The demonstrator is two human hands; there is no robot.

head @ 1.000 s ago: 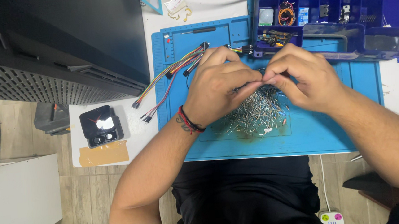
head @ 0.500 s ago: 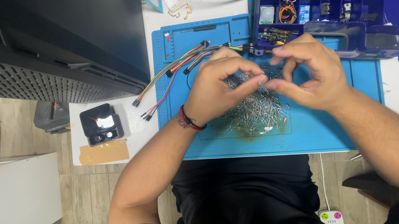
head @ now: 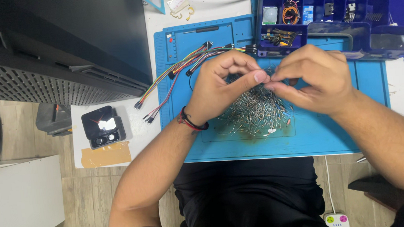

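Observation:
My left hand (head: 224, 85) and my right hand (head: 312, 78) meet fingertip to fingertip above a blue work mat (head: 338, 131). Both pinch a small thin wire-legged part between thumb and forefinger; the part itself is too small to make out. Directly under the hands lies a loose pile of thin-legged components (head: 255, 114) on the mat. A red and black band circles my left wrist.
A bundle of coloured jumper wires (head: 179, 67) trails off the mat's left side. A blue compartment organiser (head: 347, 6) with small parts stands at the back right. A black box (head: 103, 127) and tan tape sit left; a dark cabinet (head: 62, 47) fills the upper left.
Both hands lifted slightly off the pile and drew their fingertips together in a pinch. The pile and wires stayed put.

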